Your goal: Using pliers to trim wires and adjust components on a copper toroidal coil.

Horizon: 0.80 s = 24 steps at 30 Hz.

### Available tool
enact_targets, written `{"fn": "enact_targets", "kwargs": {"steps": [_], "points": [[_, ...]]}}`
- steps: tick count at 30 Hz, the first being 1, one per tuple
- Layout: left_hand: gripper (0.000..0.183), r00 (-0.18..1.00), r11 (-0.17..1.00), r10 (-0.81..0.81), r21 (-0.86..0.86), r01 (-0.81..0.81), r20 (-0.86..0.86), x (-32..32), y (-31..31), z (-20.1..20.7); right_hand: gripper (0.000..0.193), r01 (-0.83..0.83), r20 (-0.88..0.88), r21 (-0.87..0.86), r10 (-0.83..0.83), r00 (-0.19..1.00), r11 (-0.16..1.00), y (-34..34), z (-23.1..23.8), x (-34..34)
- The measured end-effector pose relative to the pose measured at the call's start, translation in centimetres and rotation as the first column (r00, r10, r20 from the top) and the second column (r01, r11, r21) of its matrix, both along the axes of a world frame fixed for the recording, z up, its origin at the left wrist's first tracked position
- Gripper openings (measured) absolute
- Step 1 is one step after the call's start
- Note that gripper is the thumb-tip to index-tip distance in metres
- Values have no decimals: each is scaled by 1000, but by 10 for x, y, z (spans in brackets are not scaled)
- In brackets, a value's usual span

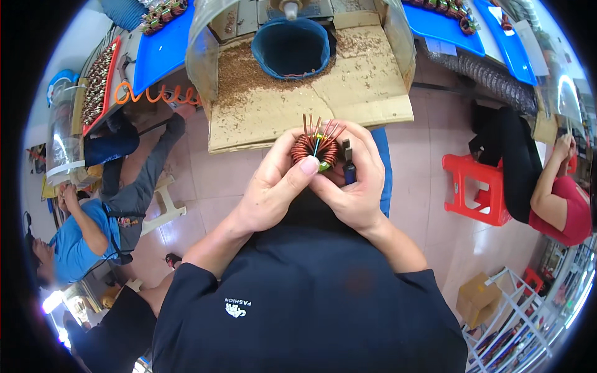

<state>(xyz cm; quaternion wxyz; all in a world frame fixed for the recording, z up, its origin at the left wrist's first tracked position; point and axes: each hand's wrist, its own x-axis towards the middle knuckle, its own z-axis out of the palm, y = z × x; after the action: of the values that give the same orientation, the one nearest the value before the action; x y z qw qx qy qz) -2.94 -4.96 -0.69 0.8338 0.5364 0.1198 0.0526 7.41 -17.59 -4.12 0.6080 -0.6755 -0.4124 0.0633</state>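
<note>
Between my two hands, in front of my chest, is a ring-shaped copper wire coil with several wire ends sticking up from it. A green part shows at its lower side. My left hand is closed on the coil's left side, thumb pressed to its front. My right hand is closed too, its fingers around the coil's right side. A small dark tool with a blue handle is also in my right hand; its kind I cannot make out. The hands are just in front of the cardboard-covered bench edge.
A cardboard sheet strewn with copper-coloured scraps surrounds a blue-lined round opening, between clear curved guards. Blue trays with coils stand both sides. An orange coiled hose hangs left. People work left and right; a red stool stands right.
</note>
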Motion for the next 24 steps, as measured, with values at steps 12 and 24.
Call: {"fn": "enact_targets", "kwargs": {"steps": [12,24], "points": [[41,978,974,183,-116,-194,-98,34,20,-2,65,29,52,50,-32,998,998,37,2,22],[39,960,958,202,-162,-234,-196,82,46,11,60,53,-96,1,-53,994,999,67,13,59]]}}
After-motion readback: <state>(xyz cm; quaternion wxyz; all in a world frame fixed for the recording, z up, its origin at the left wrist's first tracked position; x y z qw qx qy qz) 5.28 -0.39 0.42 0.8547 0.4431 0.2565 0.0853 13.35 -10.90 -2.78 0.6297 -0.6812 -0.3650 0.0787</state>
